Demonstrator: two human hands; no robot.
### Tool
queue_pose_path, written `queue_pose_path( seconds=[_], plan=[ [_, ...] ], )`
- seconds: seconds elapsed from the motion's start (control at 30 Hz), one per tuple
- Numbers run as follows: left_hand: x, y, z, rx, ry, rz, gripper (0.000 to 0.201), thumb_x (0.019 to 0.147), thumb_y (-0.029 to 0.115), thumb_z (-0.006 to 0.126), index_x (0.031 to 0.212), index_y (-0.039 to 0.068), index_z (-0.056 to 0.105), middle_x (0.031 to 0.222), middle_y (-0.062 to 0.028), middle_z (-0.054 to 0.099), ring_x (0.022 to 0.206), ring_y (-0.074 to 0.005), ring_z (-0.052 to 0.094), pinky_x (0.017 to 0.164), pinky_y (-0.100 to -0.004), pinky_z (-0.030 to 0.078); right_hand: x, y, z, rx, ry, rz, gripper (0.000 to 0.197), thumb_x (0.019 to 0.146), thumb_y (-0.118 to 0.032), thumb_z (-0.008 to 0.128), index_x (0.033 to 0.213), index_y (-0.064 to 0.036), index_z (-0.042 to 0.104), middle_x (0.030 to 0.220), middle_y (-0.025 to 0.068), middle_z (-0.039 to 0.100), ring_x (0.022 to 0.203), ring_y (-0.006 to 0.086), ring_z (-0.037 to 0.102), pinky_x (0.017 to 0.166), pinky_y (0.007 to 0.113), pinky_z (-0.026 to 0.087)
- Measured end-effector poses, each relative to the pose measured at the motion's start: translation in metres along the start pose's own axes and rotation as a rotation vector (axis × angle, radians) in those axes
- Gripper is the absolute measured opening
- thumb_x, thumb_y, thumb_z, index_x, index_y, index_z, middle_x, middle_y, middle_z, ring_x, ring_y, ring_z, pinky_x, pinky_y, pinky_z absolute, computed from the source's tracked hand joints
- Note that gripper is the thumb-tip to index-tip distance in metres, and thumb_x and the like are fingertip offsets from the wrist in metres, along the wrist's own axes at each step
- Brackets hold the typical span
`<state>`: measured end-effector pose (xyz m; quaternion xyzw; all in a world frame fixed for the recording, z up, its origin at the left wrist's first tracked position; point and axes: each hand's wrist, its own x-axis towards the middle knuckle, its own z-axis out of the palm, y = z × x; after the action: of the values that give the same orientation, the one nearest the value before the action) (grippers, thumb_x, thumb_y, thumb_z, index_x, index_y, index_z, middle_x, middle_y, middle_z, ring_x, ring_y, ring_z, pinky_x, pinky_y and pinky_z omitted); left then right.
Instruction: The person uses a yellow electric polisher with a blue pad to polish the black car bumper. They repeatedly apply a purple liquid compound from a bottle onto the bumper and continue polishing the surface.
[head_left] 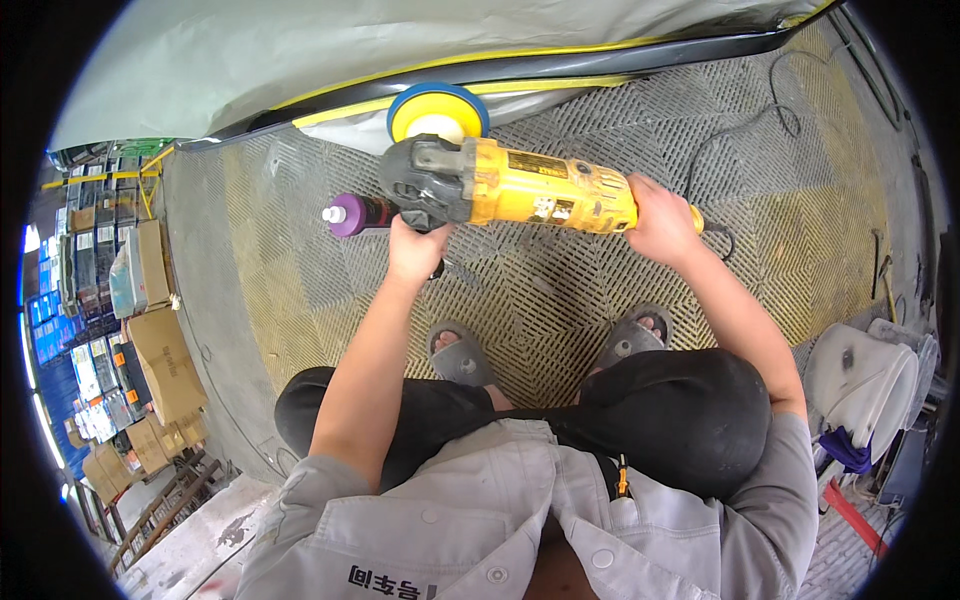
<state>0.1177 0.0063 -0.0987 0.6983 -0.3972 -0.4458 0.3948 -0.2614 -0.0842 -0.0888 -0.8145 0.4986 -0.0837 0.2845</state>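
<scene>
A yellow and black corded polisher (550, 185) lies crosswise in front of me, held in both hands. My right hand (662, 222) is wrapped round its rear grip. My left hand (418, 252) is closed at the underside of the black head end, partly hidden by it. A round yellow foam pad (420, 105) with a blue rim sits on the head's far side, against or just in front of the glossy black trim strip (540, 68); I cannot tell whether they touch. Left of my left hand is a purple bottle (348, 214) with a white cap, partly covered by the polisher.
Pale sheeting (300, 60) edged with yellow tape covers the large body beyond the strip. A black cord (745, 125) curls over the grated floor (560, 290) at right. Cardboard boxes (165, 365) and shelves line the left. A white plastic chair (860, 375) stands at right.
</scene>
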Motion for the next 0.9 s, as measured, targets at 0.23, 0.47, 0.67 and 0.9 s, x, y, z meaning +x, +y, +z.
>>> queue_pose_path(
  seconds=[0.23, 0.47, 0.67, 0.9],
  plan=[
    [-0.012, 0.027, -0.019, -0.100, -0.016, -0.099, 0.008, 0.092, 0.004, 0.076, 0.087, 0.001, 0.070, 0.061, -0.0015, 0.061, 0.050, -0.0124, 0.056, 0.048, -0.0317, 0.042, -0.003, -0.037, -0.036, -0.042, -0.091, 0.053, 0.041, 0.078, -0.008, 0.069, 0.118, -0.0028, 0.064, 0.115, 0.0182, 0.072, 0.108, 0.0444, 0.070, 0.091, 0.054, 0.058],
    [-0.025, 0.045, 0.045, 0.006, -0.238, -0.135, 0.029, 0.090, 0.023, 0.084, 0.107, 0.000, 0.079, 0.080, -0.0097, 0.076, 0.074, -0.0220, 0.074, 0.074, -0.0379, 0.058, -0.069, -0.007, -0.081, -0.074, -0.044, 0.149, 0.039, 0.078, -0.004, 0.069, 0.117, 0.0004, 0.065, 0.108, 0.0239, 0.072, 0.105, 0.0497, 0.068, 0.089, 0.056, 0.056],
    [-0.037, 0.043, 0.099, -0.046, -0.404, -0.062, 0.033, 0.092, 0.018, 0.086, 0.116, -0.002, 0.074, 0.090, -0.0066, 0.078, 0.079, -0.0167, 0.074, 0.077, -0.0347, 0.061, -0.126, 0.024, -0.086, -0.212, 0.115, 0.064, 0.045, 0.078, -0.003, 0.073, 0.123, -0.0012, 0.066, 0.113, 0.0205, 0.072, 0.106, 0.0466, 0.068, 0.086, 0.052, 0.056],
    [-0.027, 0.020, 0.120, -0.042, -0.336, 0.547, 0.045, 0.087, 0.010, 0.087, 0.128, 0.003, 0.069, 0.122, -0.0124, 0.077, 0.114, -0.0252, 0.074, 0.101, -0.0376, 0.058, -0.110, 0.058, -0.089, -0.413, 0.390, -0.152, 0.049, 0.076, -0.020, 0.088, 0.117, -0.0047, 0.067, 0.110, 0.0127, 0.070, 0.093, 0.0362, 0.072, 0.078, 0.044, 0.058]
  ],
)
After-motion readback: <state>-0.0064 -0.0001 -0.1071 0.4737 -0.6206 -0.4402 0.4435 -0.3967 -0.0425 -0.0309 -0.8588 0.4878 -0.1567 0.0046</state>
